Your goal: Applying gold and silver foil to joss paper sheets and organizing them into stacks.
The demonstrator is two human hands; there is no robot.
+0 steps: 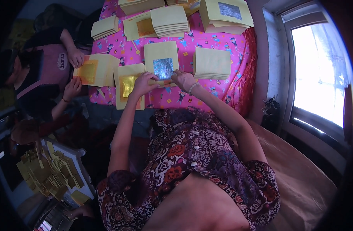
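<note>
A yellow paper sheet [161,50] lies before me on the pink patterned tablecloth [186,96]. On its lower half is a shiny silver foil square [163,68]. At the foil's lower left corner, the fingers of my left hand [145,83] are bent and pinched. My right hand [185,81] is closed at the lower right corner, a bracelet round its wrist. Both hands touch the foil's near edge, and their fingertips are partly hidden. Just left of my left hand lies a yellow sheet with a gold foil square [127,85].
A yellow paper stack [211,63] stands to the right, with more stacks [170,21] at the back. One tall stack [226,15] bears silver foil. At left, another person's hands [75,57] rest on a gold-foiled stack [101,69]. Red strands [250,69] hang along the table's right edge.
</note>
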